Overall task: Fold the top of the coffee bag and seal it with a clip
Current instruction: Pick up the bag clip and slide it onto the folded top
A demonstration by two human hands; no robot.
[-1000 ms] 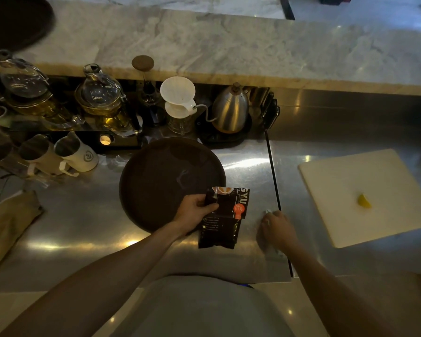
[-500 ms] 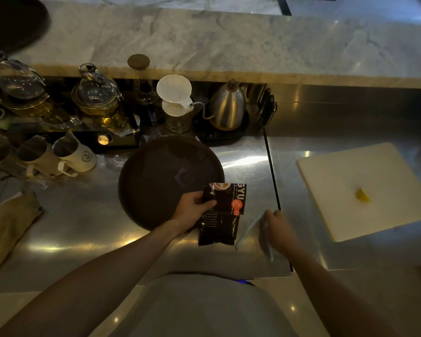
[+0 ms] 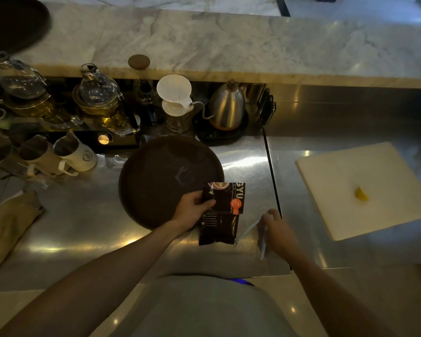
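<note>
A dark coffee bag (image 3: pixel 223 215) with an orange mark stands on the steel counter at the front edge of a round brown tray. My left hand (image 3: pixel 192 207) grips the bag's upper left side, thumb across its front. To the right, my right hand (image 3: pixel 277 232) holds a long pale clip (image 3: pixel 249 231) that is spread open in a V. One arm of the clip points toward the bag's lower right corner, the other points down toward me.
The round brown tray (image 3: pixel 156 181) lies behind the bag. A white cutting board (image 3: pixel 365 186) with a lemon wedge (image 3: pixel 361 193) sits right. A kettle (image 3: pixel 226 105), dripper (image 3: pixel 176 100), glass teapots and pitchers (image 3: pixel 75 154) line the back left. A cloth (image 3: pixel 7 227) lies far left.
My right hand has lifted the clip off the counter and spread it open, edging it toward the bag. My left hand keeps the bag in the same grip.
</note>
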